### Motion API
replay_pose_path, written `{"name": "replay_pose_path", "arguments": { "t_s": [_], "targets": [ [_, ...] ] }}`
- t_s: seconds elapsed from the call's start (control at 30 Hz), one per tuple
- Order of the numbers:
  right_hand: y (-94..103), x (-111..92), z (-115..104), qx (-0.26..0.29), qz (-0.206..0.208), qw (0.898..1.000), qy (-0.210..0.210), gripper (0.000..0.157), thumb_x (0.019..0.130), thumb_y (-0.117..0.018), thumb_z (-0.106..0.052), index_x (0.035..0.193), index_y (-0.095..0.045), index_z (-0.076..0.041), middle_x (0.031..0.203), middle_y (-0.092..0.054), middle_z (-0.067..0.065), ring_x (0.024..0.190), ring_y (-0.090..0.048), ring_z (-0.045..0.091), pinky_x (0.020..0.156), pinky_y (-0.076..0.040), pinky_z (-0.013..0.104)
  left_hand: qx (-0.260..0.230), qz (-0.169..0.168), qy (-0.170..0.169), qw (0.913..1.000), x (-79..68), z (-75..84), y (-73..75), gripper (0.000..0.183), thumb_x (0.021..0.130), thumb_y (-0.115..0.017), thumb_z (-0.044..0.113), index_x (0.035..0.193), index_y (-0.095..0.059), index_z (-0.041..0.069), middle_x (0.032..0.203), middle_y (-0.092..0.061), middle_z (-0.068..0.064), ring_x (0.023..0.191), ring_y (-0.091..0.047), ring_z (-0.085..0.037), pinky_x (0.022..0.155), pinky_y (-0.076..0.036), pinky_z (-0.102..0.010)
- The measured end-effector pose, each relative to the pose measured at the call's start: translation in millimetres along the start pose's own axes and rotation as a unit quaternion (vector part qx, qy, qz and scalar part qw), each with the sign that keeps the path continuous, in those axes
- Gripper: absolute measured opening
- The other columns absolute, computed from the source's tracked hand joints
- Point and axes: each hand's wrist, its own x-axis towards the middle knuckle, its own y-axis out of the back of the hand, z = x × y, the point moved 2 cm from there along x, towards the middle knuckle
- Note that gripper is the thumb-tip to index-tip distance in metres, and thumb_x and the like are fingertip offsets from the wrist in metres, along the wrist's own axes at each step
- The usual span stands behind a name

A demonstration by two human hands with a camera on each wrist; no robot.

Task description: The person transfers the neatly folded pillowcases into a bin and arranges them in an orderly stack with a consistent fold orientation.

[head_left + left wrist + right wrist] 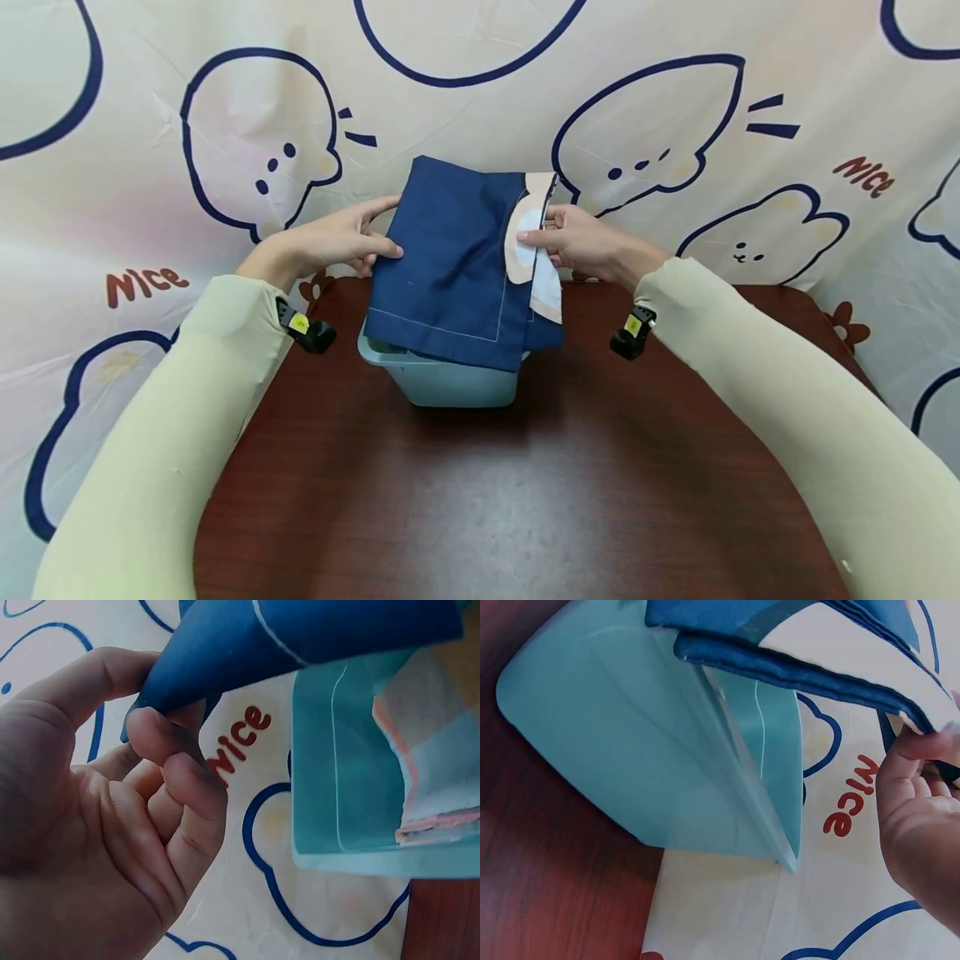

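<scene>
A folded dark blue cloth (450,250) with white stitching and a pale printed patch hangs over a light blue plastic basin (457,385), covering most of its opening. My left hand (337,237) pinches the cloth's left edge between thumb and fingers; the left wrist view shows the blue fabric (240,656) curling over those fingers. On the other side, my right hand (573,237) pinches the cloth's right edge near the pale patch. Layered folds show in the right wrist view. Inside the basin lies a pale checked cloth (442,742) with a pinkish edge.
The basin stands on a dark reddish-brown table (480,500), near its far edge. Behind it hangs a pale curtain (465,125) printed with blue cartoon outlines and red lettering.
</scene>
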Motion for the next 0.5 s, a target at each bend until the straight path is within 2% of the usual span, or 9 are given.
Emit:
{"name": "replay_pose_path", "arguments": {
  "t_s": [0.07,0.17,0.3,0.5],
  "targets": [
    [-3.8,4.2,-2.5,0.017,-0.002,1.0,0.002,0.042,0.105,-0.053,-0.014,0.145,-0.044,-0.004,0.11,-0.071,0.0,0.096,-0.068,0.011,0.084,-0.057,0.026,0.004,0.002,0.003,1.0,-1.0,-1.0,4.6,0.085,0.099,-0.061,0.019,0.164,-0.008,0.03,0.061,-0.051,0.002,0.057,-0.052,-0.012,0.066,-0.053,-0.027],
    [-9.4,8.9,-6.2,0.031,-0.004,0.999,0.006,0.042,0.106,-0.051,-0.011,0.145,-0.043,-0.003,0.113,-0.071,0.002,0.097,-0.07,0.012,0.085,-0.059,0.026,0.011,0.006,0.006,0.9999,-1.4,-1.0,10.7,0.084,0.099,-0.061,0.018,0.164,-0.009,0.03,0.059,-0.051,0.002,0.055,-0.052,-0.012,0.066,-0.053,-0.028],
    [-15.5,14.9,-8.8,0.041,-0.004,0.999,0.008,0.036,0.105,-0.052,-0.008,0.14,-0.046,-0.002,0.105,-0.071,0.002,0.091,-0.069,0.012,0.08,-0.059,0.026,0.027,0.016,0.011,0.9994,-2.3,0.1,17.8,0.084,0.099,-0.061,0.02,0.164,-0.008,0.031,0.058,-0.052,0.003,0.055,-0.053,-0.013,0.065,-0.053,-0.027],
    [-24.1,21.6,-8.2,0.048,-0.002,0.999,0.008,0.025,0.104,-0.055,-0.007,0.127,-0.05,-0.007,0.09,-0.064,0.001,0.08,-0.059,0.014,0.072,-0.054,0.027,0.037,0.019,0.014,0.999,-0.8,-0.2,23.1,0.086,0.099,-0.062,0.023,0.164,-0.005,0.034,0.059,-0.054,0.003,0.056,-0.054,-0.013,0.066,-0.054,-0.027]
  ]
}}
